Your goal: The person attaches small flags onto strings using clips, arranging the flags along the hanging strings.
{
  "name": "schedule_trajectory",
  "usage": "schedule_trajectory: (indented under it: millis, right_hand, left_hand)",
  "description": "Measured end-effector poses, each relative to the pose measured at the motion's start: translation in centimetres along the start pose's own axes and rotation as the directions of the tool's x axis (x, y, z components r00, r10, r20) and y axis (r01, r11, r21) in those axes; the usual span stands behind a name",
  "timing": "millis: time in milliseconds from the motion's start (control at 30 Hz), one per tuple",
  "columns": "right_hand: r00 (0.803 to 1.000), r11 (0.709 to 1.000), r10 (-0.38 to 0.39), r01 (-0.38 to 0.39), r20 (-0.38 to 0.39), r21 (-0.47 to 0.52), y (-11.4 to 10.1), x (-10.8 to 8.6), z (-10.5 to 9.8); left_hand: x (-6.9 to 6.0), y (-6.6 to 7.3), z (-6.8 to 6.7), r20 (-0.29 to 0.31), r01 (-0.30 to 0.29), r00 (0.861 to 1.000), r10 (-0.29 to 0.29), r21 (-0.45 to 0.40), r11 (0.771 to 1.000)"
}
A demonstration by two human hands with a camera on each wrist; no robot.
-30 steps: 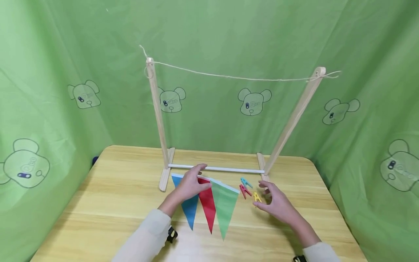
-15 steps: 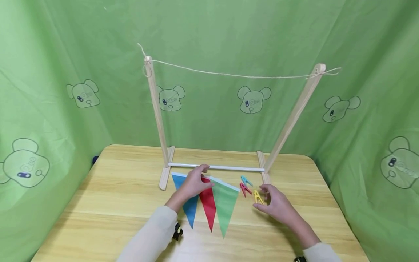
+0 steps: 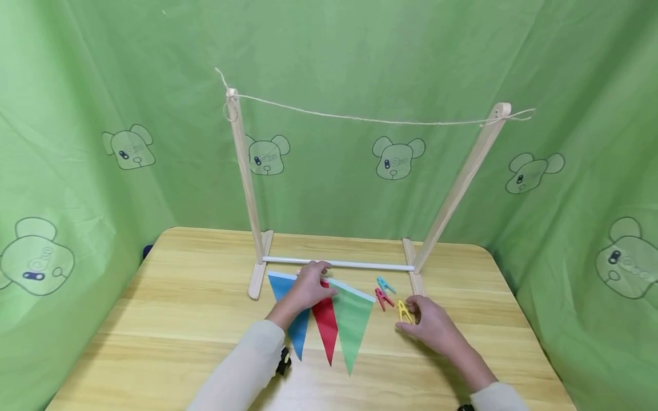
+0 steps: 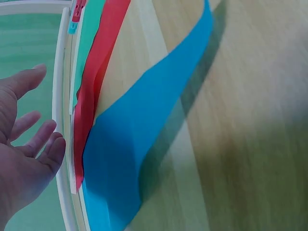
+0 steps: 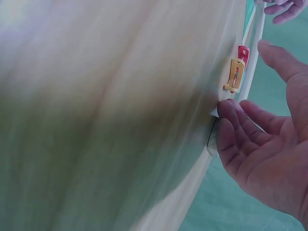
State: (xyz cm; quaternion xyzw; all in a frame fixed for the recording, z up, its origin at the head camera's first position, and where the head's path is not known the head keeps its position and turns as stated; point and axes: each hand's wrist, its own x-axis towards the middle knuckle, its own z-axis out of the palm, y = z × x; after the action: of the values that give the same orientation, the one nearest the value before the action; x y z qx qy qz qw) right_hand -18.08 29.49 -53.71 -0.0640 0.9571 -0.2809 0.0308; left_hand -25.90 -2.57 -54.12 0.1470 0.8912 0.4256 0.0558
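Blue, red and green pennants lie side by side on the table, their white top edges toward the stand. Over the red one hovers my left hand; in the left wrist view that hand has its fingers loosely bent, holding nothing. Right of the flags lie a teal clothespin, a red one and a yellow one. Beside the yellow pin is my right hand, thumb and fingers apart. The right wrist view shows this hand not touching the yellow clothespin.
A wooden stand rises behind the flags, with a left post, a right post and a white crossbar low down. A sagging string joins the post tops. Green curtain surrounds the wooden table.
My left hand has shifted slightly right over the flags. My right hand has lowered a little beside the yellow clothespin. The flags and pins lie as before.
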Motion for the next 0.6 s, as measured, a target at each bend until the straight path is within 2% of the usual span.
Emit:
schedule_trajectory:
  millis: [200,600]
  right_hand:
    - [1.0,0.999,0.023,-0.022,0.011,-0.024,-0.05,-0.07,0.28]
    - [1.0,0.995,-0.011,0.009,-0.019,-0.098,-0.04,-0.19,0.7]
  left_hand:
    - [0.21,-0.1,0.33,0.003,-0.022,1.0,0.022,0.045,0.999]
    - [0.34,-0.72,1.06,0.001,-0.049,0.999,0.049,0.145,0.988]
